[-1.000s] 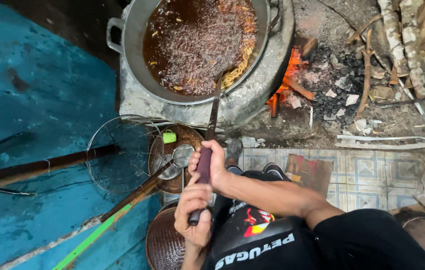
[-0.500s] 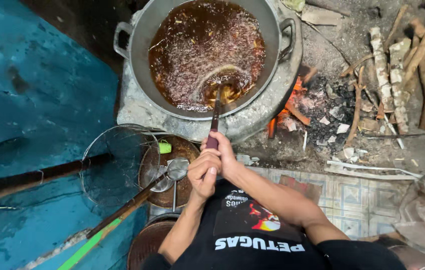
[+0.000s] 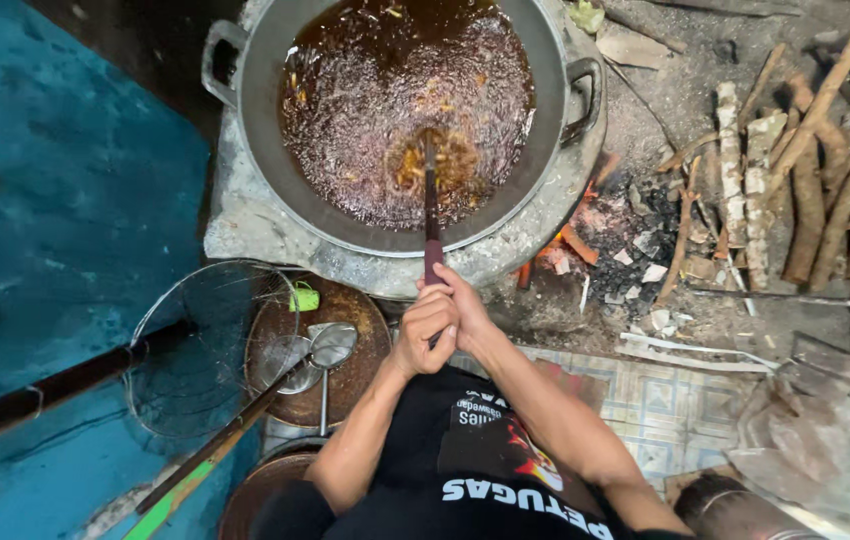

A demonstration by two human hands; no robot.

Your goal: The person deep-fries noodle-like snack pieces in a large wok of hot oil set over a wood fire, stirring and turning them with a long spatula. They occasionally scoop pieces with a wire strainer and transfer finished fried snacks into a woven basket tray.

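Gripping one dark long-handled stirrer [image 3: 431, 215], left hand [image 3: 423, 332] and right hand [image 3: 463, 306] clench beside the grey metal wok's [image 3: 263, 150] lower rim; bubbling brown oil [image 3: 365, 110] fills it.

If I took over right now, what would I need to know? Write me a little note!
Both hands: left hand and right hand are clasped together on the dark handle of the long stirrer, fingers wrapped round it.
Things: the stirrer's far end sits in the bubbling brown oil of the big metal wok, on a stone stove with fire burning at its right side. Wire skimmers rest on a round lid, lower left. Firewood lies to the right.
Done: food is frying.
Left: nothing is scooped out yet.
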